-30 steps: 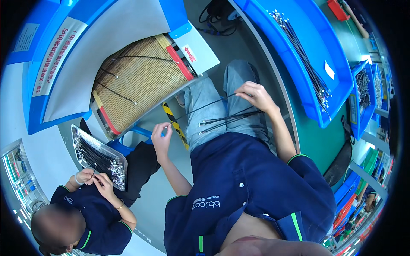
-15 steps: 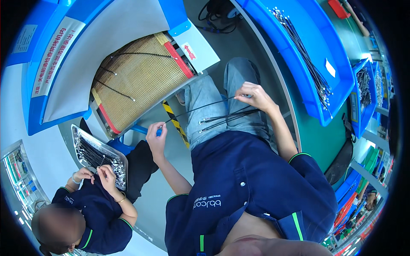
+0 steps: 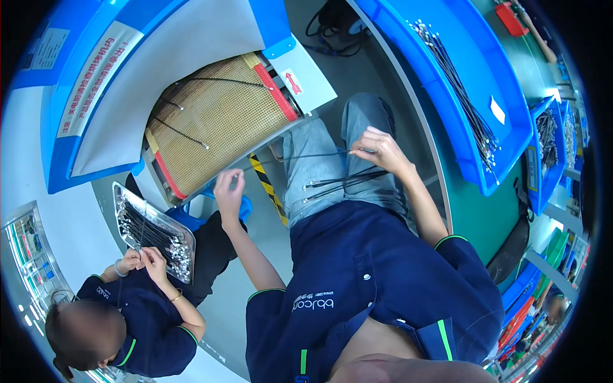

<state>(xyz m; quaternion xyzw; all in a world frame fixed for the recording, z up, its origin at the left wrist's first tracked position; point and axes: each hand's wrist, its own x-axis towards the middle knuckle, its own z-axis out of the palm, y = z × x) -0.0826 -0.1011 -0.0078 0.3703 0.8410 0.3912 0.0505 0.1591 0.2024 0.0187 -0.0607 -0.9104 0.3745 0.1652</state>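
Here, a seated worker in a dark blue uniform stretches a single thin black cable (image 3: 290,159) between both hands above the lap. The left hand (image 3: 228,190) pinches one end down near the edge of the woven conveyor belt (image 3: 217,121), fingers closed narrowly on it; the right hand (image 3: 378,148) grips the other end over the far knee, fingers curled around it. The cable's long axis runs nearly level from left to right across the thighs, so each hand holds its own end and neither is nearer to the middle.

Just below it, a small bundle of black cables (image 3: 348,182) with metal tips lies across the jeans, touching the right hand's underside and pointing toward the left hand. Several loose cables rest on the belt, well apart from the hands. A yellow-and-black striped strip (image 3: 268,188) runs between the left hand and the knee.

To the right, a long blue tray (image 3: 511,121) carries a row of similar cables on the green surface (image 3: 476,217). At lower left a co-worker handles cables over a metal tray (image 3: 185,239), both hands low at its near edge, clear of the stretched cable.
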